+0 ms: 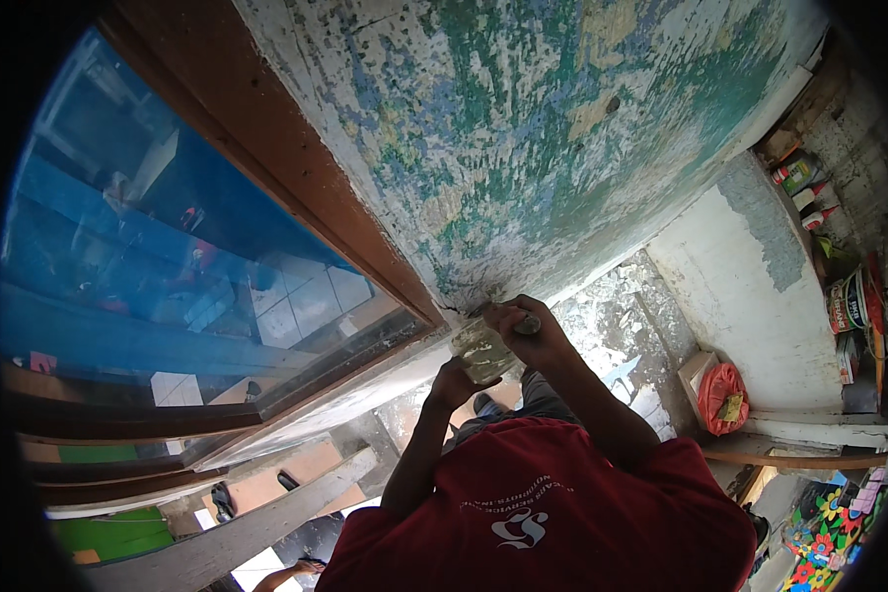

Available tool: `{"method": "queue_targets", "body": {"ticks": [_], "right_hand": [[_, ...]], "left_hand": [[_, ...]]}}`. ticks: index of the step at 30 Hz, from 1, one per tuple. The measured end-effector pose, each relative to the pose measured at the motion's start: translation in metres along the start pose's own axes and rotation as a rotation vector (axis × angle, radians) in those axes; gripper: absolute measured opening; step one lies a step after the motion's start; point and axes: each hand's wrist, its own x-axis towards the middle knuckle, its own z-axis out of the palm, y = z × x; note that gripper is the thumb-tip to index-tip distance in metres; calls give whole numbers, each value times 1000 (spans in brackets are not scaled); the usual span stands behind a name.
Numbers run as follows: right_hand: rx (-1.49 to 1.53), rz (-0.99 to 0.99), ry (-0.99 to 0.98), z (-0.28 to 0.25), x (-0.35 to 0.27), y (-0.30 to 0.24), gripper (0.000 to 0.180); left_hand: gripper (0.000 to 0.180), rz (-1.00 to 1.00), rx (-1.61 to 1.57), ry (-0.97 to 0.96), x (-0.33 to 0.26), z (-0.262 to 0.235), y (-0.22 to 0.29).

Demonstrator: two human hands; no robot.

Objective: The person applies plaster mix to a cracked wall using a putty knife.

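Mid-frame, the person's right hand grips a tool handle beside the patchy wall, left hand clasping a pale flat piece.

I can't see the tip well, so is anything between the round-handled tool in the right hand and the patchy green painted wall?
Nothing visible, though the right hand hides part of the tool. The pale, flat board in the left hand sits lower in the picture, not between tool and wall.
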Motion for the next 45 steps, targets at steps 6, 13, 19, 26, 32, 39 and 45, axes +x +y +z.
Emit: {"method": "queue_targets", "body": {"ticks": [6,13,19,26,32,39,45], "right_hand": [[22,68,-30,17,-16,9,14],[-199,113,-86,21,-80,31,14],[-364,27,115,-19,-58,26,18],[-224,59,110,-11,-18,22,21],[-126,86,11,11,-31,33,22],[-435,-23,-101,10,-74,58,19],[-207,41,79,-23,-51,33,16]], "left_hand": [[56,4,51,-71,3,6,0],[53,17,71,-48,0,10,-2],[64,-10,-13,-94,-6,28,2],[52,59,86,-95,-17,24,-5],[55,16,43,-99,-22,8,-11],[58,45,19,-129,-18,4,-11],[59,42,107,-164,-16,24,-3]]}}
